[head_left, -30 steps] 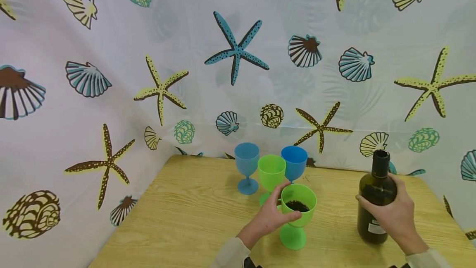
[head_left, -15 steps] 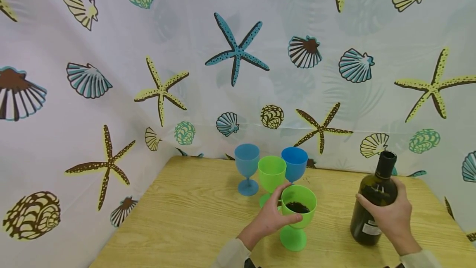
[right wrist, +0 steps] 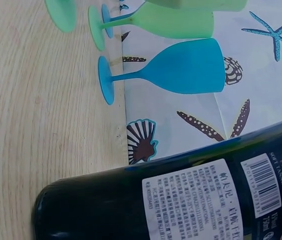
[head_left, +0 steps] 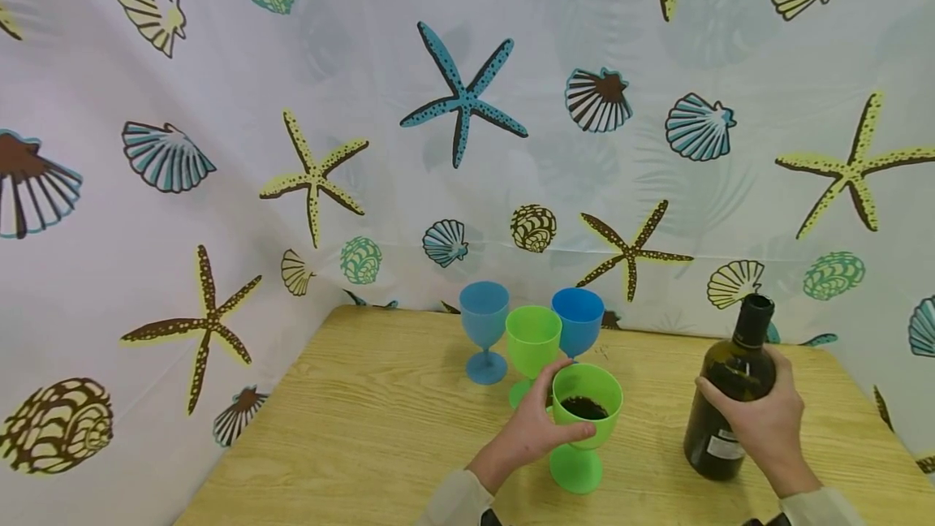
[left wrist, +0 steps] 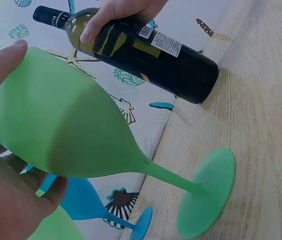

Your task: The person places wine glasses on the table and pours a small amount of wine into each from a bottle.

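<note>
My left hand (head_left: 533, 424) holds the bowl of a green goblet (head_left: 577, 465) from its left side, thumb at the front and fingers behind. Dark liquid (head_left: 583, 407) lies inside that goblet. To the right, my right hand (head_left: 767, 420) grips a dark wine bottle (head_left: 719, 412) around its upper body. The bottle is uncapped and tilts slightly, its neck leaning right and away from the goblet. In the left wrist view the goblet's foot (left wrist: 208, 195) is close over the table, and the bottle's base (left wrist: 205, 82) shows at the table surface. White labels (right wrist: 193, 200) face the right wrist camera.
Behind the held goblet stand a second green goblet (head_left: 533, 339), a pale blue goblet (head_left: 485, 315) and a brighter blue goblet (head_left: 579, 319), close together. The wooden table (head_left: 365, 428) meets a white curtain (head_left: 511, 169) printed with shells and starfish at its back and left.
The bottle has gone from upright to slightly tilted, its base shifting left with my right hand around it. My left hand and the goblet have stayed in place.
</note>
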The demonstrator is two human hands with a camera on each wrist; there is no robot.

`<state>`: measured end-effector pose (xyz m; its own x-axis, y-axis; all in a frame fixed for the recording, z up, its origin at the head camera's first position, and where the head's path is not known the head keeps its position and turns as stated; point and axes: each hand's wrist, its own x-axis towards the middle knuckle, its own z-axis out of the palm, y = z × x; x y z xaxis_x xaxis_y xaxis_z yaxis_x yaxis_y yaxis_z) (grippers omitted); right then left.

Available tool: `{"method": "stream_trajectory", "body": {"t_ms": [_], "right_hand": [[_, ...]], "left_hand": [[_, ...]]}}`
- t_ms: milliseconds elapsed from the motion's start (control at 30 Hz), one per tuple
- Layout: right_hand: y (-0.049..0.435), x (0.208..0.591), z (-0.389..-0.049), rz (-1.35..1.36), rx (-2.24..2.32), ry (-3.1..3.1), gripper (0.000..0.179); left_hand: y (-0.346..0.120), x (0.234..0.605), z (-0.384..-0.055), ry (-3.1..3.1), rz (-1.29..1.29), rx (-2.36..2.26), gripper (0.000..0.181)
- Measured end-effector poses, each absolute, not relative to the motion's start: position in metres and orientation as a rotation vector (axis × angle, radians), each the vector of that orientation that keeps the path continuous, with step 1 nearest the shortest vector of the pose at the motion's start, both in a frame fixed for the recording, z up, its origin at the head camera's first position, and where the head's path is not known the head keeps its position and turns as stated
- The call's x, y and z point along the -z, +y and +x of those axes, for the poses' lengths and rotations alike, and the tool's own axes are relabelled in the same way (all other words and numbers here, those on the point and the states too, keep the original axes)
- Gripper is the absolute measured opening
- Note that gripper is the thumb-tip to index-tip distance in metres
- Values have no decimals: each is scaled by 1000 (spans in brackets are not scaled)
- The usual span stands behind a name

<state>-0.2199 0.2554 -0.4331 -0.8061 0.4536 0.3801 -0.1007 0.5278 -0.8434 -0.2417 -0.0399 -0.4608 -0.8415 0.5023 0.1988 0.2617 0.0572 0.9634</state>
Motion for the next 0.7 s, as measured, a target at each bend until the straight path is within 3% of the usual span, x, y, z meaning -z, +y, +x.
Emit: {"method": "stream_trajectory", "body": {"t_ms": [700], "right_hand": [[268, 434, -225, -365, -1315, -2210, 86]], "left_hand": [[-40, 459, -242, 2086, 781, -1916, 82]]}}
